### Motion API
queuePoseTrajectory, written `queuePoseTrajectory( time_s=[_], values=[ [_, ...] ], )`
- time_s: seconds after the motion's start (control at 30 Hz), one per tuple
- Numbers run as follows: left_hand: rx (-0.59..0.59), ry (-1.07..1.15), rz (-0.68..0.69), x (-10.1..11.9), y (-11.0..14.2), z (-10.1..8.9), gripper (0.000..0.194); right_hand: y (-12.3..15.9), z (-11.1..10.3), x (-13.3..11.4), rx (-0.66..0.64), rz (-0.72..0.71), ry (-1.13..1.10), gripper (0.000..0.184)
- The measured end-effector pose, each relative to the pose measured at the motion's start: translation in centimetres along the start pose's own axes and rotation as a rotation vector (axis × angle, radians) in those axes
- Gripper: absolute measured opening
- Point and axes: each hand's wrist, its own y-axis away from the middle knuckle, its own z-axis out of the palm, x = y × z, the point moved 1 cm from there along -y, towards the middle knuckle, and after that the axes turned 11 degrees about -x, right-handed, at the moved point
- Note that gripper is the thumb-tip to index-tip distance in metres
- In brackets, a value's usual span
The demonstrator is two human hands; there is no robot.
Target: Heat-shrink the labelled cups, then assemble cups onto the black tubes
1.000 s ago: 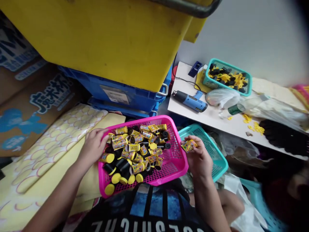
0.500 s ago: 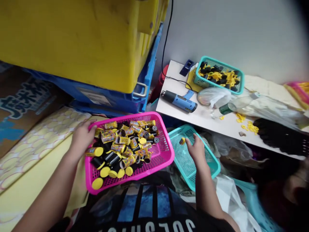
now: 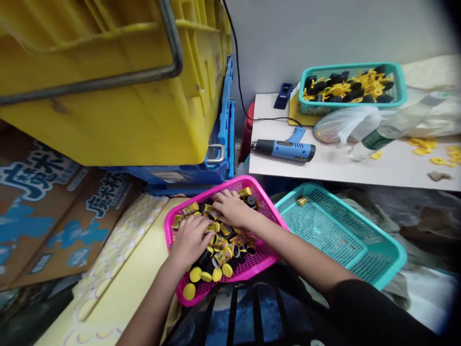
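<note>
A pink basket (image 3: pixel 260 253) in front of me holds a heap of small black canisters (image 3: pixel 219 241) with yellow printed labels and yellow lids. My left hand (image 3: pixel 190 240) lies over the heap's left side, thumb apart from the fingers. Farther back in the same basket, my right hand (image 3: pixel 232 209) rests on the canisters with its fingers spread. The pile partly hides both sets of fingertips; I see nothing gripped. To the right, a teal basket (image 3: pixel 326 228) has one short yellow canister (image 3: pixel 302 201) lying near its far end.
A stacked yellow crate (image 3: pixel 144 120) stands behind on the left, beside printed cardboard (image 3: pixel 82 211). On the white shelf (image 3: pixel 334 168) lie a blue heat gun (image 3: pixel 284 150), a clear bottle (image 3: pixel 385 136) and a teal basket (image 3: pixel 360 108) of black and yellow parts.
My right hand has left the teal basket and moved into the pink one, leaving the small canister behind. My left hand has shifted from the pink rim onto the heap. The view has turned left.
</note>
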Motion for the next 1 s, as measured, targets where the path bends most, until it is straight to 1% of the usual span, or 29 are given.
queuePoseTrajectory(
  time_s=[0.07, 0.13, 0.17, 0.23, 0.27, 0.3, 0.33, 0.37, 0.4, 0.43, 0.47, 0.5, 0.53, 0.57, 0.6, 0.63, 0.7, 0.77, 0.83, 0.9, 0.93, 1.0],
  values=[
    [0.092, 0.131, -0.015, -0.1, 0.2, -0.5, 0.018, 1.8, -1.1, 0.0, 0.026, 0.012, 0.012, 0.027],
    [0.205, 0.315, -0.036, 0.9, -0.2, -1.1, 0.019, 5.6, -2.3, 0.7, 0.077, 0.098, 0.049, 0.027],
    [0.249, 0.414, -0.035, 2.1, -0.8, -1.2, 0.018, 8.0, -2.9, 1.4, 0.127, 0.222, 0.082, 0.026],
    [0.274, 0.589, 0.009, 5.4, -2.8, -0.9, 0.016, 12.9, -3.7, 3.5, 0.183, 0.512, 0.17, 0.024],
    [0.247, 0.661, 0.058, 7.4, -4.0, -0.6, 0.016, 15.2, -4.1, 4.7, 0.207, 0.653, 0.227, 0.025],
    [0.206, 0.704, 0.107, 9.5, -5.4, -0.2, 0.018, 17.0, -4.4, 5.8, 0.221, 0.763, 0.285, 0.03],
    [0.156, 0.709, 0.184, 11.4, -6.6, 0.2, 0.025, 18.3, -4.8, 6.7, 0.258, 0.842, 0.331, 0.035],
    [0.109, 0.675, 0.276, 13.0, -7.6, 0.5, 0.04, 18.9, -5.2, 7.3, 0.311, 0.878, 0.37, 0.037],
    [0.067, 0.631, 0.365, 14.1, -8.4, 0.7, 0.047, 18.9, -5.5, 7.6, 0.366, 0.879, 0.395, 0.038],
    [0.034, 0.581, 0.446, 14.7, -8.8, 0.8, 0.046, 18.2, -5.9, 7.6, 0.415, 0.847, 0.409, 0.037],
    [0.014, 0.535, 0.499, 14.6, -8.9, 0.8, 0.039, 17.0, -6.1, 7.4, 0.438, 0.792, 0.414, 0.036],
    [0.013, 0.496, 0.508, 13.9, -8.8, 0.7, 0.027, 15.4, -6.2, 7.0, 0.423, 0.725, 0.416, 0.035],
    [0.031, 0.463, 0.472, 12.6, -8.6, 0.5, 0.016, 13.4, -6.1, 6.6, 0.368, 0.658, 0.417, 0.035],
    [0.059, 0.436, 0.409, 11.0, -8.2, 0.3, 0.01, 11.3, -5.8, 6.3, 0.263, 0.602, 0.425, 0.034],
    [0.102, 0.406, 0.305, 9.1, -7.9, 0.0, 0.008, 9.2, -5.4, 6.0, 0.144, 0.557, 0.443, 0.034],
    [0.128, 0.385, 0.237, 7.3, -7.7, -0.2, 0.012, 7.2, -4.8, 5.9, 0.087, 0.511, 0.448, 0.033],
    [0.133, 0.351, 0.168, 4.1, -7.4, -0.3, 0.025, 3.9, -3.5, 5.9, 0.02, 0.467, 0.462, 0.032],
    [0.106, 0.326, 0.143, 2.0, -7.4, -0.2, 0.032, 1.8, -2.4, 6.0, -0.007, 0.459, 0.472, 0.029],
    [0.087, 0.306, 0.116, 1.0, -7.5, -0.2, 0.033, 1.0, -1.9, 6.0, -0.022, 0.47, 0.476, 0.028],
    [0.092, 0.296, 0.086, 1.1, -7.6, -0.7, 0.03, 2.0, -2.4, 5.7, -0.016, 0.498, 0.473, 0.032],
    [0.098, 0.298, 0.075, 1.7, -7.6, -1.1, 0.03, 3.2, -2.9, 5.5, 0.0, 0.528, 0.467, 0.035],
    [0.106, 0.319, 0.071, 3.8, -8.0, -1.6, 0.033, 7.0, -4.3, 5.5, 0.059, 0.64, 0.45, 0.042]
  ],
)
